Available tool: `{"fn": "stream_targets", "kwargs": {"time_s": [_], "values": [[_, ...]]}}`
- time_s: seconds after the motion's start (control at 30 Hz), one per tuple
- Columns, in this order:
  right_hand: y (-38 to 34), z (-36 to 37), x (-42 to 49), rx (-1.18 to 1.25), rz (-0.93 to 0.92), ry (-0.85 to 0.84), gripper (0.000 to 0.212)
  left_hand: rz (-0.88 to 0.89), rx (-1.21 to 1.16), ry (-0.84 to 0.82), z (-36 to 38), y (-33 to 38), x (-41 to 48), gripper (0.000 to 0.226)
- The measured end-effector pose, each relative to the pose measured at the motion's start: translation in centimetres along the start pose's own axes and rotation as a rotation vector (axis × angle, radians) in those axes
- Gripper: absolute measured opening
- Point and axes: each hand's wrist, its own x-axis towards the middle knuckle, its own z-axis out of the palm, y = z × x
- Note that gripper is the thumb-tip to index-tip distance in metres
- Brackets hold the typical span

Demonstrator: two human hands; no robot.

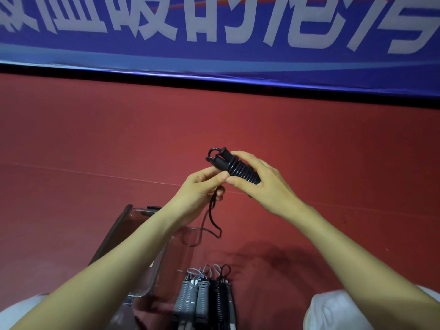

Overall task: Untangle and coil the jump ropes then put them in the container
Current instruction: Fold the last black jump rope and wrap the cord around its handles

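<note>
A black jump rope (234, 167) is held up over the red floor, its cord wound in tight turns around its two handles. My right hand (259, 179) grips the wound bundle from the right. My left hand (202, 191) pinches the cord at the bundle's near end, and the loose tail (209, 225) hangs down in a loop. Below my left forearm stands a clear plastic container (142, 277). Several coiled ropes, grey (190, 298) and black (221, 298), lie side by side at the bottom middle.
A blue banner (214, 44) with white characters runs along the far edge of the red floor (119, 139). My knees in light cloth (338, 310) show at the bottom corners.
</note>
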Motion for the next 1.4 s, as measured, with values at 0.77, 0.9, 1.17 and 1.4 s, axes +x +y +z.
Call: {"fn": "stream_targets", "kwargs": {"time_s": [0.77,0.9,1.17,1.4], "values": [[-1.4,-2.8,-1.3,0.493,0.132,-0.604,0.03,0.044,0.557,-0.219,-3.3,2.0,-0.5,0.027],[-1.4,-2.3,-1.2,-0.006,0.109,-0.727,0.035,-0.035,0.767,-0.192,-3.3,2.9,0.1,0.008],[-1.0,-1.5,-0.9,-0.57,0.055,-0.486,0.041,0.08,0.747,0.166,0.0,1.3,-0.2,0.003],[-0.7,-1.1,-0.7,-0.61,0.005,-0.193,0.045,0.084,0.413,0.321,1.1,0.8,-0.2,0.014]]}}
